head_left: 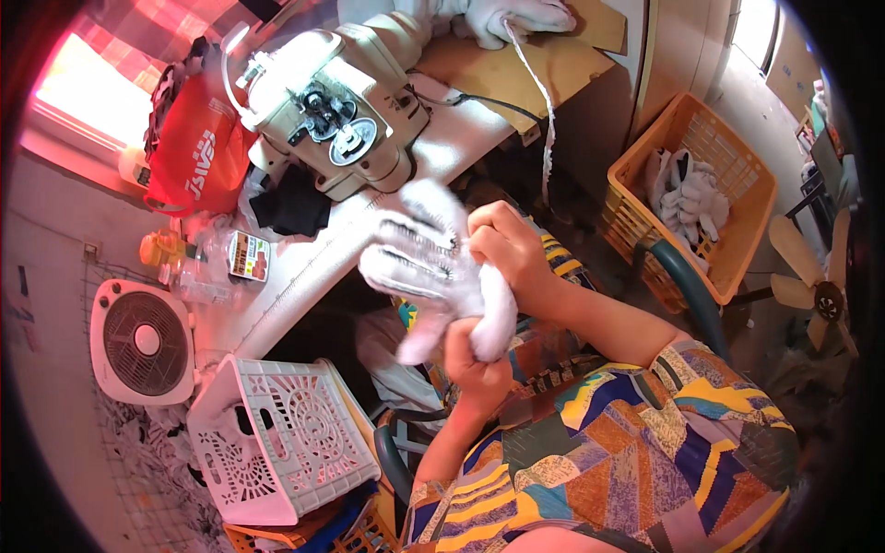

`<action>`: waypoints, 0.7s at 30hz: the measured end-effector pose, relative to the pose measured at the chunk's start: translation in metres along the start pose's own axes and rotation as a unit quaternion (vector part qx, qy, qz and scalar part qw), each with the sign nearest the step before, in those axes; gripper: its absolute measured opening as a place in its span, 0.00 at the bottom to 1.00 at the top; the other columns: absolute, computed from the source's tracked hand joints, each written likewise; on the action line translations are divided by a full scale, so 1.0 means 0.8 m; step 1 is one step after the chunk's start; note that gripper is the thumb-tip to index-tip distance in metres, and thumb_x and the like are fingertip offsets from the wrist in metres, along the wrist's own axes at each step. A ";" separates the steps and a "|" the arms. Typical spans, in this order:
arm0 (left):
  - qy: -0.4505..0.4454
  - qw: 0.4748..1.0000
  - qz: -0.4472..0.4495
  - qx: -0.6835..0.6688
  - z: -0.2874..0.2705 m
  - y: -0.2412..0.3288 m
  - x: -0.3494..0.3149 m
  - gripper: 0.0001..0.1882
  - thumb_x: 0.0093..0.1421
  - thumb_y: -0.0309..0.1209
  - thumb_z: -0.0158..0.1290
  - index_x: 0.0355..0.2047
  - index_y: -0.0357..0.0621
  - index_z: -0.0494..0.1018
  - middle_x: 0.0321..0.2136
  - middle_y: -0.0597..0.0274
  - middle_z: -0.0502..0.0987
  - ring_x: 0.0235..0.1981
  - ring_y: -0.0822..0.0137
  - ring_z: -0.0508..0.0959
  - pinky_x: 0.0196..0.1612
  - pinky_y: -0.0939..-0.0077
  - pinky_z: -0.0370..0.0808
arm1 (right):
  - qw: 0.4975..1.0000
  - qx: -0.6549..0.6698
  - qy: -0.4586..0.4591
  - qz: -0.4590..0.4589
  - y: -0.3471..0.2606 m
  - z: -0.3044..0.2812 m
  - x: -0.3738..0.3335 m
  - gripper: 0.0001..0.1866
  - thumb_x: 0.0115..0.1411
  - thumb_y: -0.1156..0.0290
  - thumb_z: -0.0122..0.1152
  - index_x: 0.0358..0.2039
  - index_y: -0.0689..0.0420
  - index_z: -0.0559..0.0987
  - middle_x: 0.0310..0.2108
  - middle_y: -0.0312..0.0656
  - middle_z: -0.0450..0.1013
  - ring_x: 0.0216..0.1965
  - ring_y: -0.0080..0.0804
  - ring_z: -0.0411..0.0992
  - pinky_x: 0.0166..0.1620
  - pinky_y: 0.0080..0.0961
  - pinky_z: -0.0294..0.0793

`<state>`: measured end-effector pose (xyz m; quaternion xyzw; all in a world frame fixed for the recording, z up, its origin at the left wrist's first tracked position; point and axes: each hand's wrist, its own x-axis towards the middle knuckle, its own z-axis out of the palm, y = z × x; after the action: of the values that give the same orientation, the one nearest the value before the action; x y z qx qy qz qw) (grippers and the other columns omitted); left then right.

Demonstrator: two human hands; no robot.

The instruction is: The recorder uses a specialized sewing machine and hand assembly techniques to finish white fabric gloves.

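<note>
I hold a white fluffy glove [419,258] in front of me with both hands. Dark seam lines run along its fingers, which point left toward the table and look slightly blurred. My left hand [479,369] is closed round the lower part of the glove, thumb uppermost. Higher up and to the right, my right hand [509,247] pinches the glove's edge with curled fingers. Just beyond the glove, on the table, stands a pale sewing machine [318,101] with round metal discs at its front. Neither hand touches the machine.
A white table [304,267] carries a red bag [198,138], black cloth [290,201] and plastic bottles [198,267]. A fan [143,341] and white crate [304,438] stand left. At right, an orange basket [636,217] holds white gloves [691,198], near a chair arm [687,286].
</note>
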<state>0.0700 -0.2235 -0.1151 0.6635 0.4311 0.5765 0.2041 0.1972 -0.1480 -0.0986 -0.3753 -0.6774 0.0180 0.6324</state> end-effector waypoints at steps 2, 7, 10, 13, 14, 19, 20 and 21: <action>0.088 0.982 0.072 0.149 -0.005 -0.005 0.015 0.17 0.49 0.24 0.65 0.31 0.41 0.65 0.27 0.64 0.68 0.29 0.72 0.68 0.35 0.78 0.68 | 0.999 0.019 0.036 -0.018 -0.005 -0.002 0.003 0.06 0.46 0.77 0.59 0.27 0.59 0.73 0.31 0.43 0.68 0.33 0.44 0.69 0.37 0.33 0.71; 0.304 0.943 0.129 -0.042 -0.002 -0.016 0.081 0.21 0.53 0.27 0.63 0.44 0.34 0.69 0.31 0.63 0.67 0.30 0.71 0.70 0.35 0.79 0.69 | 0.987 -0.052 0.034 -0.151 -0.025 0.000 0.016 0.23 0.43 0.76 0.61 0.44 0.65 0.78 0.32 0.40 0.69 0.32 0.33 0.71 0.29 0.26 0.73; 0.299 0.902 0.219 0.220 -0.008 -0.003 0.094 0.19 0.49 0.26 0.64 0.42 0.36 0.75 0.34 0.60 0.70 0.31 0.68 0.72 0.35 0.77 0.70 | 0.987 -0.065 0.032 -0.143 -0.028 -0.002 0.028 0.21 0.44 0.75 0.61 0.42 0.65 0.79 0.31 0.39 0.68 0.31 0.33 0.70 0.29 0.26 0.72; 0.247 0.884 0.302 0.256 -0.009 0.002 0.095 0.13 0.48 0.24 0.63 0.36 0.37 0.77 0.35 0.61 0.73 0.34 0.65 0.73 0.36 0.75 0.71 | 0.990 -0.089 0.045 -0.103 -0.020 -0.005 0.033 0.17 0.47 0.74 0.61 0.40 0.64 0.80 0.31 0.39 0.68 0.31 0.34 0.70 0.29 0.26 0.71; 0.230 0.876 0.329 0.269 -0.009 0.003 0.094 0.11 0.47 0.23 0.63 0.33 0.37 0.77 0.35 0.61 0.74 0.34 0.63 0.74 0.36 0.74 0.72 | 0.990 -0.096 0.048 -0.090 -0.018 -0.006 0.036 0.16 0.47 0.74 0.61 0.39 0.63 0.80 0.32 0.40 0.68 0.31 0.34 0.70 0.29 0.26 0.71; 0.061 0.994 0.064 0.064 -0.017 0.021 0.047 0.06 0.53 0.20 0.56 0.33 0.34 0.75 0.33 0.59 0.77 0.38 0.67 0.75 0.42 0.73 0.72 | 0.998 -0.049 0.042 -0.021 -0.011 -0.010 0.031 0.12 0.47 0.74 0.62 0.36 0.58 0.82 0.33 0.40 0.72 0.35 0.38 0.71 0.34 0.30 0.74; 0.030 0.999 -0.024 0.004 -0.021 0.027 0.040 0.04 0.55 0.20 0.53 0.32 0.33 0.74 0.34 0.59 0.77 0.39 0.68 0.75 0.44 0.72 0.72 | 1.000 -0.013 0.016 0.003 -0.010 -0.013 0.028 0.13 0.46 0.75 0.63 0.36 0.58 0.82 0.32 0.41 0.73 0.34 0.38 0.72 0.34 0.29 0.73; -0.008 0.995 -0.073 -0.072 -0.028 0.031 0.039 0.06 0.57 0.20 0.52 0.36 0.32 0.73 0.36 0.60 0.76 0.39 0.72 0.74 0.44 0.76 0.72 | 0.999 0.023 -0.009 0.027 -0.009 -0.018 0.024 0.14 0.46 0.76 0.64 0.36 0.58 0.83 0.31 0.42 0.73 0.33 0.37 0.73 0.34 0.29 0.73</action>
<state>0.0559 -0.2170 -0.0724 0.6185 0.4336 0.5845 0.2963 0.2075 -0.1494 -0.0756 -0.3786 -0.6724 0.0544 0.6338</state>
